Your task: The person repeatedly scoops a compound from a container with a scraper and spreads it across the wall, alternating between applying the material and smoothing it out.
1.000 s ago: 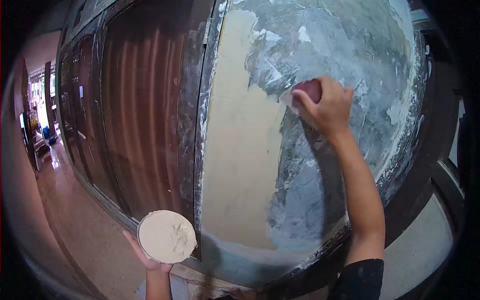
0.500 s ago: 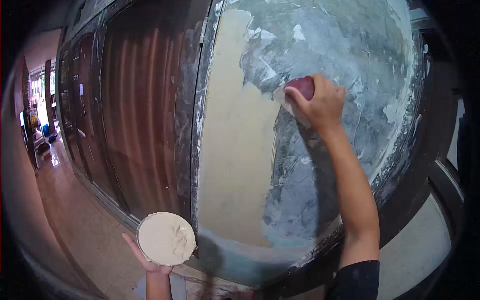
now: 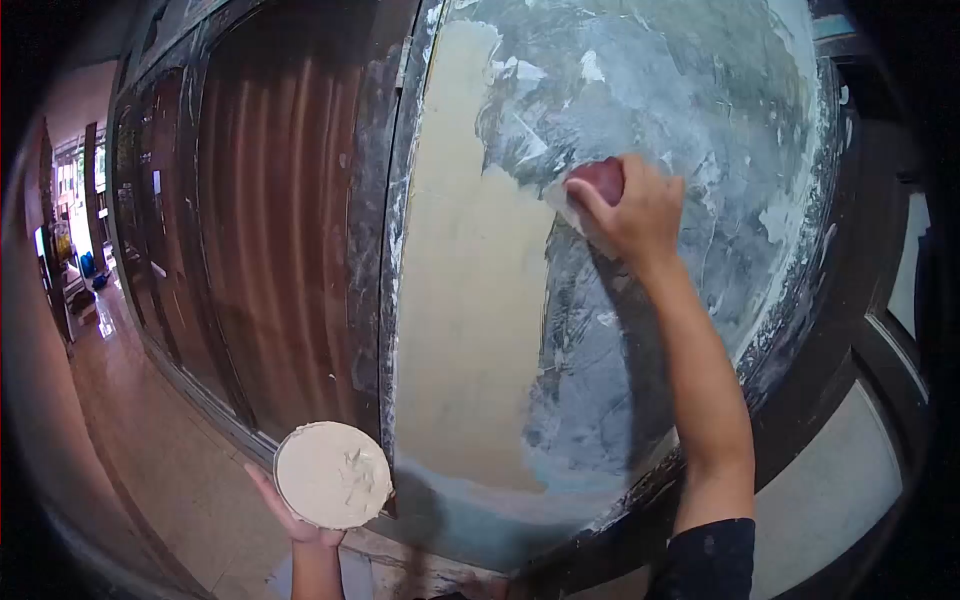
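Note:
My right hand (image 3: 645,215) grips a putty scraper with a dark red upper part (image 3: 599,181). Its pale edge lies against the wall, at the right border of the beige putty coat (image 3: 470,300). Most of the blade is hidden by my thumb and fingers. Low on the left, my left hand (image 3: 300,520) supports a round container of cream putty (image 3: 325,470) from beneath, the thumb side showing past the rim. The putty surface is mostly smooth, with a rough scooped patch right of its middle.
Right of the coat, the wall (image 3: 680,110) is bare grey-blue with white smears. Dark-framed brown panels (image 3: 280,240) stand to the left, beside a tiled floor (image 3: 160,440) running back to a bright doorway. A dark wooden frame with pale panels (image 3: 840,490) is at the right.
My right hand and the scraper have shifted very slightly left and down against the wall. The view has moved a little; my left hand still supports the putty container in nearly the same spot.

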The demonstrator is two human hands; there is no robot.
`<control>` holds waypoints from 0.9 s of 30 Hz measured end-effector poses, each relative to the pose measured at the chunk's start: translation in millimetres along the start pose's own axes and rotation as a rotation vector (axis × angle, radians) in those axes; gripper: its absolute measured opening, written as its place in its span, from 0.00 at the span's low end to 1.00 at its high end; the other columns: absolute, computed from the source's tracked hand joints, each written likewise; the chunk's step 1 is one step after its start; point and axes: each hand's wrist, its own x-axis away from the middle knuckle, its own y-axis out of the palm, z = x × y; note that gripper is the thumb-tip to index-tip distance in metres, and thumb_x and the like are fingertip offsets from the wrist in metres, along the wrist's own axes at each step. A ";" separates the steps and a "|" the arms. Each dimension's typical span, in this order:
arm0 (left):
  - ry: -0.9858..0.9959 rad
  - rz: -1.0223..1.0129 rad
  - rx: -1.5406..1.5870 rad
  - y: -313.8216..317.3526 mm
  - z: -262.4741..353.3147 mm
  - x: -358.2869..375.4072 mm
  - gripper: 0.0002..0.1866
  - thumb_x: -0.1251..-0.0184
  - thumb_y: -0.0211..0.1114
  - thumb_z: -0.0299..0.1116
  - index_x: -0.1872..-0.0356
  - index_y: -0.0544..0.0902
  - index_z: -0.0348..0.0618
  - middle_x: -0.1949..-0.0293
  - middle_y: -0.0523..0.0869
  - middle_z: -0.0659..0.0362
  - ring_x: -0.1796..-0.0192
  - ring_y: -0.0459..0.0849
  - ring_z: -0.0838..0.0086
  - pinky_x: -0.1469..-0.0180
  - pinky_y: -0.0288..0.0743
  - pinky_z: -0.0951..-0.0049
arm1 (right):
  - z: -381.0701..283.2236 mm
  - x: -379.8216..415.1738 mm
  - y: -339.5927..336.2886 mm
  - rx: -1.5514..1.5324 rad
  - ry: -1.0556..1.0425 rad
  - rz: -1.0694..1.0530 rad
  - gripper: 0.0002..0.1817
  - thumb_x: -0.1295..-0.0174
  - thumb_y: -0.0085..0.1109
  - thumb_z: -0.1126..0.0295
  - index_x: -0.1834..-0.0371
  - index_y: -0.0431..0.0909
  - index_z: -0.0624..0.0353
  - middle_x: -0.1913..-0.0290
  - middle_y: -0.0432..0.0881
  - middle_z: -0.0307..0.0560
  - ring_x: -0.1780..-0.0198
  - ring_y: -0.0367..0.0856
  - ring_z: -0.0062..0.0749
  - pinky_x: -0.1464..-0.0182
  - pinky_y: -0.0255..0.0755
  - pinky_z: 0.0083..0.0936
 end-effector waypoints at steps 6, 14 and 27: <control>0.020 0.021 0.044 -8.3 7.5 -1.3 0.53 0.26 0.38 0.82 0.27 0.77 0.41 0.29 0.82 0.49 0.32 0.83 0.50 0.30 0.80 0.45 | -28.5 75.9 -27.2 -0.273 -0.332 -0.473 0.25 0.38 0.69 0.37 0.63 0.80 0.48 0.67 0.81 0.41 0.63 0.80 0.41 0.53 0.67 0.41; -0.089 -0.093 0.034 -12.7 -3.1 -12.2 0.56 0.29 0.37 0.85 0.24 0.75 0.43 0.26 0.79 0.47 0.32 0.83 0.43 0.32 0.80 0.36 | -6.2 24.7 -4.2 0.074 -0.245 -0.223 0.27 0.37 0.67 0.35 0.63 0.79 0.49 0.69 0.80 0.41 0.67 0.78 0.42 0.53 0.66 0.44; -0.306 -0.244 0.102 83.9 -30.1 -21.1 0.57 0.28 0.35 0.85 0.24 0.74 0.40 0.29 0.81 0.47 0.32 0.84 0.49 0.30 0.80 0.44 | -64.2 53.7 -109.9 -0.493 -0.557 -0.502 0.10 0.40 0.62 0.69 0.55 0.82 0.46 0.58 0.81 0.33 0.53 0.77 0.36 0.55 0.70 0.36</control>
